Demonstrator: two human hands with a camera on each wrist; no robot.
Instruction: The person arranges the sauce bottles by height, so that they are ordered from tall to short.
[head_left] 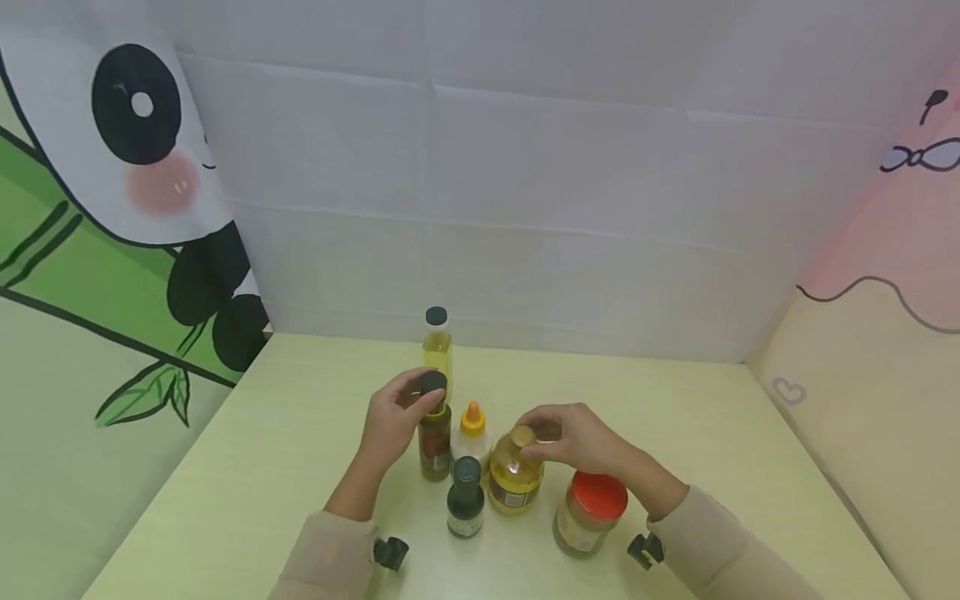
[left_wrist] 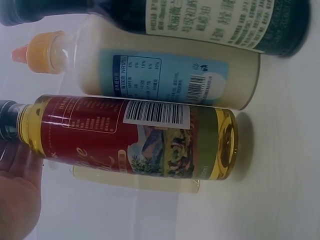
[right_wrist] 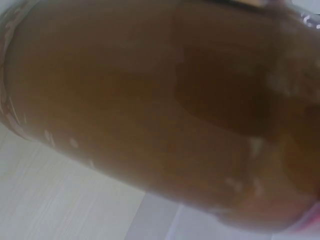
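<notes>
My left hand [head_left: 388, 423] grips the dark cap of an oil bottle [head_left: 435, 442] with a red label, which stands upright on the table. In the left wrist view, that oil bottle [left_wrist: 150, 137] shows its barcode and painted landscape, and the left hand [left_wrist: 20, 195] is at its neck. The right hand [head_left: 573, 437] pinches the yellowish cap of a rounder bottle [head_left: 516, 475] of golden liquid. Between the two stands a squeeze bottle [head_left: 472, 442] with an orange pointed top. A small dark bottle [head_left: 466, 500] stands in front of it.
Close below the right hand is a red-lidded jar [head_left: 581, 529]; its brown side [right_wrist: 125, 110] fills most of the right wrist view. A taller bottle [head_left: 437, 346] of yellow oil stands behind the left hand. The pale table [head_left: 675, 408] ends at a white back wall.
</notes>
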